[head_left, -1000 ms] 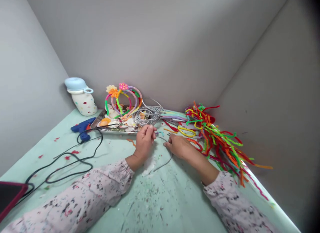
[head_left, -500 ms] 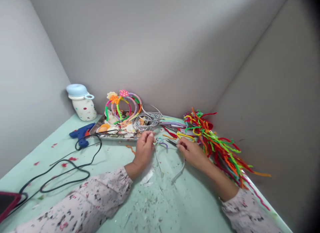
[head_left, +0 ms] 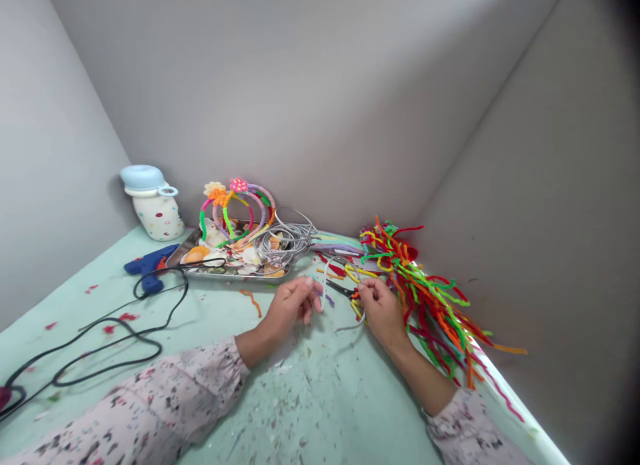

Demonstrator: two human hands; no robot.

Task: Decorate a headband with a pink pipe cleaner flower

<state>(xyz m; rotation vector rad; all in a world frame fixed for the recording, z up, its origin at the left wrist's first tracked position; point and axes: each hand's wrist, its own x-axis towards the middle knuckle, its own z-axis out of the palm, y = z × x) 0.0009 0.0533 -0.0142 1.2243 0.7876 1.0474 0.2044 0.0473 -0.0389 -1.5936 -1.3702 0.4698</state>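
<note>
My right hand is closed in a pinch on a thin grey cord. The cord arches up to the left, and its other end hangs below the hand. At the cord's left end, my left hand has curled fingers and thumb closed at it; the exact grip is partly hidden. Dark-bladed scissors lie between the hands, their handle end beside my right fingertips. A short purple piece lies near the left fingertips. Yellow pipe cleaners are just behind the scissors.
A metal tray holds flower pieces, a coil of grey cord and colourful wrapped headbands. Left of it are a blue glue gun, its black cable and a white jar. Many-coloured pipe cleaners pile along the right edge.
The scissors have left my right hand's grip and lie on the table. My right hand now pinches the grey cord, which arches higher. My left hand has turned and dropped slightly.
</note>
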